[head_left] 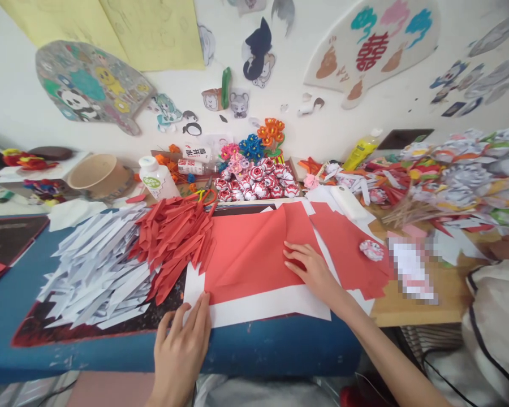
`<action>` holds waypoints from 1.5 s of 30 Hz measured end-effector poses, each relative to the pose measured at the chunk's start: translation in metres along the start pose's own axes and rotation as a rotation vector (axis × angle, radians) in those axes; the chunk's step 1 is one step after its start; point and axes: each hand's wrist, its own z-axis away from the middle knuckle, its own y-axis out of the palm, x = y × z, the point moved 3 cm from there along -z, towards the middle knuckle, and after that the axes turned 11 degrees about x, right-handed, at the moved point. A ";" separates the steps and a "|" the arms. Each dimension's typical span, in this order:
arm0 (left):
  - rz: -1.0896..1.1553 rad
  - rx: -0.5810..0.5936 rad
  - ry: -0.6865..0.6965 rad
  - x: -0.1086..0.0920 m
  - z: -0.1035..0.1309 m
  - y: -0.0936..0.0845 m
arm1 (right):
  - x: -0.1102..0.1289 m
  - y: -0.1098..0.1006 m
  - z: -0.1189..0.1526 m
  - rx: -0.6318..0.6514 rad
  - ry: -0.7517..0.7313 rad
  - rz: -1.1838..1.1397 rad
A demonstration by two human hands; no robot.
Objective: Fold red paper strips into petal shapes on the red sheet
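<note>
Red paper [254, 249], white on its underside, lies flat on the blue table [280, 345] in front of the person, with a white strip showing along its near edge. The right hand [311, 268] rests palm down on the sheet's right part, fingers together and stretched flat, clamped on nothing. The left hand [182, 350] sits at the sheet's near left corner, fingers slightly spread, fingertips touching the white edge.

Just left of the sheet lies a heap of folded red strips [173, 243], and beyond it a larger heap of white strips [97, 271]. Behind the sheet stand small paper roses [257, 183], a white bottle [156, 178] and a brown paper bowl [97, 175]. More red sheets [348, 249] overlap to the right, with one loose paper rose [371, 250] on them.

The risk seems to be slipping: only flat palms and fingertips hold the sheet, so uneven pressure could skew it and leave a crooked crease. The red strips touch the sheet's left edge and could get dragged or caught under it.
</note>
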 end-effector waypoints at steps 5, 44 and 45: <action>0.223 -0.248 -0.162 -0.040 -0.007 -0.018 | -0.003 0.002 0.000 -0.004 -0.019 0.006; 0.089 0.243 0.077 -0.136 -0.260 0.045 | 0.009 -0.006 -0.002 0.046 -0.045 0.288; 0.088 0.237 0.066 -0.135 -0.262 0.047 | 0.010 -0.006 -0.002 0.055 -0.041 0.298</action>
